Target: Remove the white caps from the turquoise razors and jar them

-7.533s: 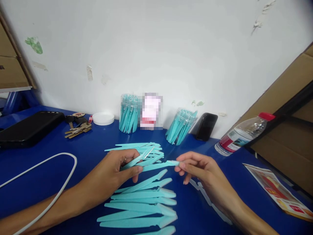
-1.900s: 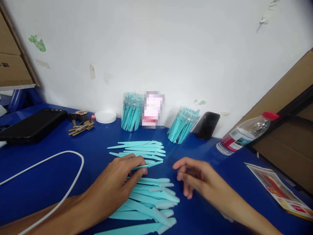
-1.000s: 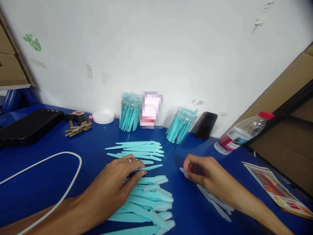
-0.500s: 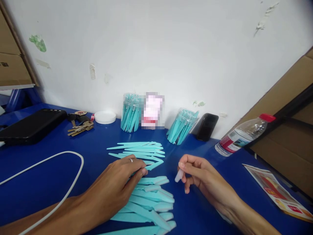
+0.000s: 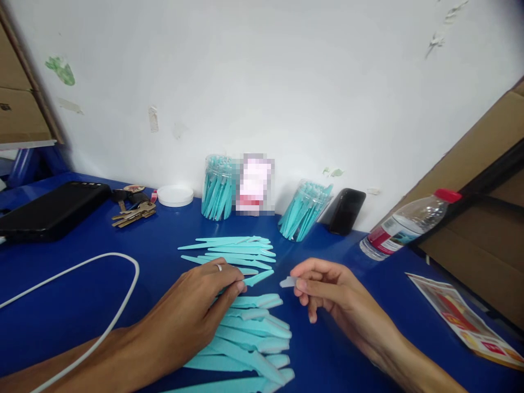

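Note:
My left hand [image 5: 208, 300] is closed around a turquoise eyebrow razor [image 5: 260, 278], whose end sticks out past the thumb to the right. Between the thumb and index finger of my right hand [image 5: 327, 289] is a small translucent blade cap [image 5: 289, 281], pointing left toward that razor and apart from it. Just beyond my left hand lies a loose row of turquoise razors [image 5: 241, 251]. Nearer to me, partly hidden under my left hand and forearm, a larger pile of razors [image 5: 257, 341] is spread with its heads to the right.
Two clear jars of razors, the left one [image 5: 216, 188] upright and the right one [image 5: 305, 210] tilted, stand by the wall. Around them are a white lid [image 5: 175, 195], keys [image 5: 135, 210], a power bank [image 5: 53, 210], a phone [image 5: 347, 212] and a bottle [image 5: 409, 224]. A white cable [image 5: 133, 289] crosses my left forearm.
The cap in my right hand has turned from pointing down to pointing left, toward the razor. My left hand has hardly moved.

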`<action>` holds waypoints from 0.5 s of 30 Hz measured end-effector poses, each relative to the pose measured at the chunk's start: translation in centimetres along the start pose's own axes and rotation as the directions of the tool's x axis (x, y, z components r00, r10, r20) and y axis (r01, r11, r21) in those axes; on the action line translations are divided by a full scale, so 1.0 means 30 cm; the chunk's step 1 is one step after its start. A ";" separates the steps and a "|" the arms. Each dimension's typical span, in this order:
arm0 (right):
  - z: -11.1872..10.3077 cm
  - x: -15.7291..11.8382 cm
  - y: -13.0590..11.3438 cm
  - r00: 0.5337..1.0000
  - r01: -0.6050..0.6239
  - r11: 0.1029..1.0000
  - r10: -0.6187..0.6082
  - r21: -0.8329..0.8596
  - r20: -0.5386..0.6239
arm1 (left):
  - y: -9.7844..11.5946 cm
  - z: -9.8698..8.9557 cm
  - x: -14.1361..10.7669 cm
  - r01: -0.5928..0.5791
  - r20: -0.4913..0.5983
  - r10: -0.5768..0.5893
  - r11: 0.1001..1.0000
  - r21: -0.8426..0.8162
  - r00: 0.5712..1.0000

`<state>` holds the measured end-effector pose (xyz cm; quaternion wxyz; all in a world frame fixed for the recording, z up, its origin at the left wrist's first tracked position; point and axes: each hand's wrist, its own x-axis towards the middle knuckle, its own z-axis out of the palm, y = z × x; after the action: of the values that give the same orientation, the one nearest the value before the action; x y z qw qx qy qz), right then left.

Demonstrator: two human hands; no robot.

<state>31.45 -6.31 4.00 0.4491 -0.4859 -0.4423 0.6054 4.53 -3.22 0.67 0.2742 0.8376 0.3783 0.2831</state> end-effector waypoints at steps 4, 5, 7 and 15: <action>-0.001 0.001 0.003 1.000 0.002 1.000 -0.002 0.016 -0.016 | -0.002 -0.001 0.002 -0.037 -0.014 0.037 0.999 0.015 0.999; 0.000 0.000 0.004 1.000 0.004 1.000 -0.004 0.013 -0.016 | -0.002 -0.001 0.003 -0.062 -0.031 0.062 0.998 0.012 0.998; 0.002 -0.003 0.006 1.000 0.012 1.000 -0.012 0.009 -0.015 | -0.005 -0.001 0.003 -0.107 -0.074 0.107 0.994 0.006 0.992; 0.015 -0.008 0.016 0.999 0.028 0.999 -0.027 -0.024 0.038 | 0.031 -0.008 -0.022 -0.205 -0.219 0.231 0.969 0.136 0.948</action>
<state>30.98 -6.68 3.65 0.4429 -0.4737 -0.4646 0.6030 4.44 -4.22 1.30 0.1477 0.8493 0.3282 0.3863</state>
